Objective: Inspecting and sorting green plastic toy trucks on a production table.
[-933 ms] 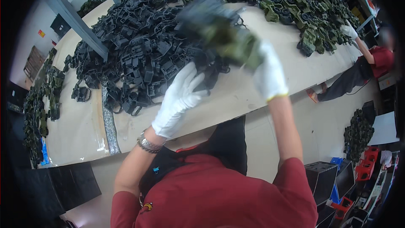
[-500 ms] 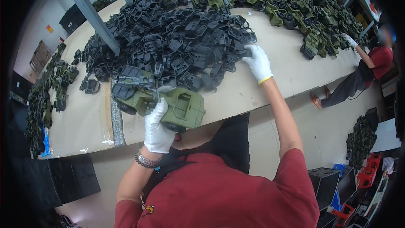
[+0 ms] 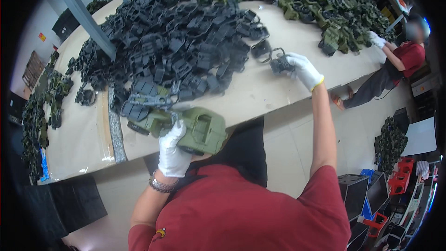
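Note:
My gloved left hand is closed around the middle of a green toy military vehicle with black wheels, held over the table's near edge. A dark grey part sits on the vehicle's left end. My gloved right hand, arm stretched out, grips a dark grey plastic frame piece with a thin looped bar, just right of the pile. That heap of similar dark grey plastic pieces covers the table's middle. The right fingertips are partly hidden behind the piece.
A long pale table carries more green toy vehicles at the far right and others at the left. A grey metal post rises at its left. Another person works at the right end. Red stools stand lower right.
My right hand has moved right from the pile's edge, bringing a dark grey frame piece out of it. My left hand keeps hold of the toy vehicle. The view has shifted slightly.

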